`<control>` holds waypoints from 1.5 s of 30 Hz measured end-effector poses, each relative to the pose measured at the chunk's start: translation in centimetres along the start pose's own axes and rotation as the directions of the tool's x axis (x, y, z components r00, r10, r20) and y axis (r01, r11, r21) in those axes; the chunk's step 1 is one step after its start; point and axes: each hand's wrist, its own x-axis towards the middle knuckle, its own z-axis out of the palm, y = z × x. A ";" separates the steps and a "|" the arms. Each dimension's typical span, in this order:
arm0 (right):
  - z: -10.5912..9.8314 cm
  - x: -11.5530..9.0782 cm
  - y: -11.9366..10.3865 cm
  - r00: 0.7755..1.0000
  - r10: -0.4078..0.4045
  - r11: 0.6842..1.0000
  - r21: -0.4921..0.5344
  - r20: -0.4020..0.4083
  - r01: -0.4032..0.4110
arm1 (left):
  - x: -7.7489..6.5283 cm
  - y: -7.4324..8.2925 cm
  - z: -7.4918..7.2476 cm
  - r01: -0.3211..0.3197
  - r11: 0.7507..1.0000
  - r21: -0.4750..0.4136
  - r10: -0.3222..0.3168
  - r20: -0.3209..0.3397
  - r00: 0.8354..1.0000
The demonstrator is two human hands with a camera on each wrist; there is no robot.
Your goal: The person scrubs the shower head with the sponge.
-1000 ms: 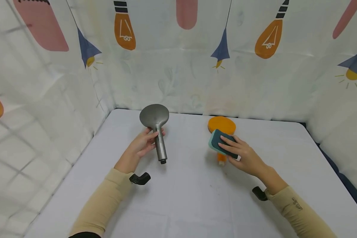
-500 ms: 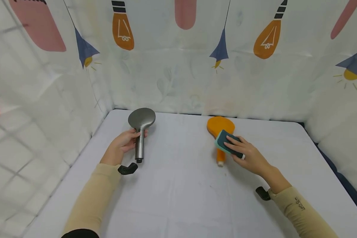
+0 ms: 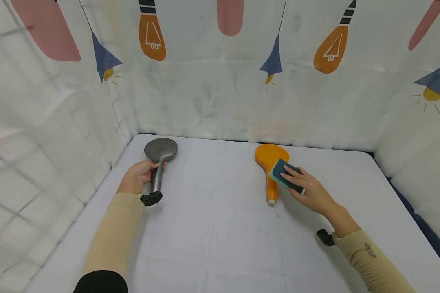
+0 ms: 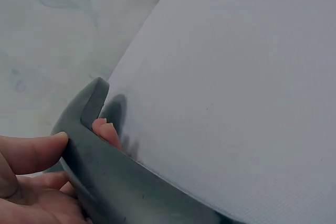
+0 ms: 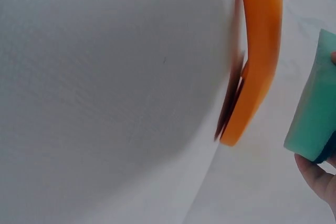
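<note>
My left hand (image 3: 138, 176) grips a grey shower head (image 3: 161, 149) by its handle near the neck, over the table's far left part. Thumb and fingertips wrap the grey handle (image 4: 121, 187) in the left wrist view. An orange shower head (image 3: 272, 156) lies face down on the table, its pale threaded end toward me. Above its handle, my right hand (image 3: 309, 193) holds a sponge (image 3: 287, 175) with a dark teal top and light green underside. In the right wrist view, the sponge (image 5: 313, 103) stands apart from the orange shower head (image 5: 260, 51).
A white cloth covers the table (image 3: 220, 236). Behind it and at the left hangs a pale curtain (image 3: 212, 97) printed with bulbs and lamps. Black camera mounts (image 3: 152, 198) stick out from both wrists.
My left hand has carried the grey shower head leftward and lower toward the table. The right hand with the sponge has shifted slightly right, uncovering more of the orange handle.
</note>
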 end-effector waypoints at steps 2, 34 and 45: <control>-0.1 0.0 0.0 1.000 0.009 1.000 -0.005 -0.003 -0.009 | -0.1 0.1 -0.4 0.013 1.000 -0.008 -0.014 -0.011 1.000; -2.1 -1.0 2.3 0.992 0.086 0.993 -0.070 -0.092 -0.093 | -0.5 0.0 0.5 0.073 0.415 0.907 0.366 -0.239 0.900; -3.1 -1.3 3.3 0.980 0.166 0.980 -0.096 -0.110 -0.176 | 0.0 -1.2 5.0 -0.084 0.381 0.921 0.616 -0.185 0.766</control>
